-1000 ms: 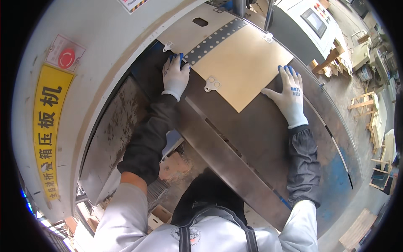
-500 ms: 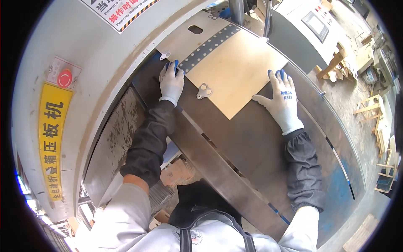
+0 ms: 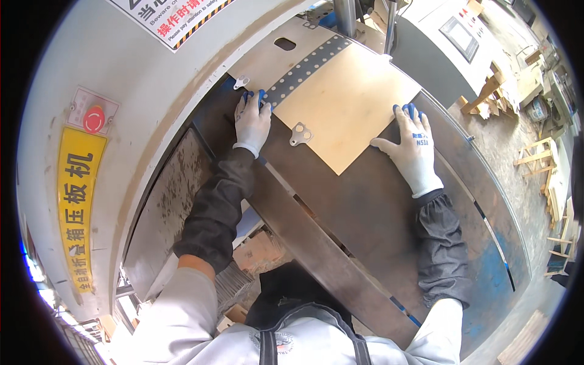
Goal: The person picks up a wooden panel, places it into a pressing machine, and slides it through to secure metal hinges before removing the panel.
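A dark metal table [image 3: 377, 207] is supporting a flat tan panel [image 3: 344, 100]. The right hand [image 3: 415, 149] is resting splayed at the panel's right edge; the left hand [image 3: 252, 126] is lying unclenched by its left corner, seemingly touching it. A metal tab [image 3: 300, 135] is jutting from the near-left edge.

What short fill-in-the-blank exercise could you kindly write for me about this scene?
The left hand and the right hand both wear pale ____.
Of the two hands, the ____ one is nearer the dark spotted strip beside the tan sheet.
The raised round button above the yellow label is coloured ____.

Missing words: gloves; left; red.
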A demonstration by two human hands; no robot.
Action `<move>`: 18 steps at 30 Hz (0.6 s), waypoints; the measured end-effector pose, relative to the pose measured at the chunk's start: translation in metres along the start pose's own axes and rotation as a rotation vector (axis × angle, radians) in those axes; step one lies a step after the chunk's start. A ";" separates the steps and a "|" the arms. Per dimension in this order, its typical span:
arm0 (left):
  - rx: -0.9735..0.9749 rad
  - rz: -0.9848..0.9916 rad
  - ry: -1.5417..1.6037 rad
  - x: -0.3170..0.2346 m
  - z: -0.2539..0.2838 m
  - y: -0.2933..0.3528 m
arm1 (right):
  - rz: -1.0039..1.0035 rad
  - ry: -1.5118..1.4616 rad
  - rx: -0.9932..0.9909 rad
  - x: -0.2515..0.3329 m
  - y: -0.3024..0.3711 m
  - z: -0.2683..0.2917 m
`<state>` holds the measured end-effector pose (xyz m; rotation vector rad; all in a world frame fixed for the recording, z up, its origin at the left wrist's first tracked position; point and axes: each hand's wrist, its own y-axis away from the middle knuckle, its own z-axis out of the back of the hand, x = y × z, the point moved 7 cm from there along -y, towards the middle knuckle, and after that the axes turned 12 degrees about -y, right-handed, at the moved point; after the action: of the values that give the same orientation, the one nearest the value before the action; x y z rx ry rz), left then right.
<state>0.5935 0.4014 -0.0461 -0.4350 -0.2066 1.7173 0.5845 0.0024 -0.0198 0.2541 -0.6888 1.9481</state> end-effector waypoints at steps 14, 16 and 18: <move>-0.010 0.005 -0.057 0.000 -0.006 0.003 | -0.080 -0.034 -0.031 -0.007 -0.005 -0.001; -0.004 0.005 -0.049 0.001 -0.006 0.002 | -0.101 -0.053 0.007 -0.004 -0.005 0.001; 0.002 0.027 -0.045 0.003 -0.007 0.002 | -0.067 -0.067 0.003 -0.001 -0.003 0.000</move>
<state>0.5945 0.4036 -0.0540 -0.3993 -0.2327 1.7550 0.5881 0.0025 -0.0192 0.3411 -0.7127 1.8839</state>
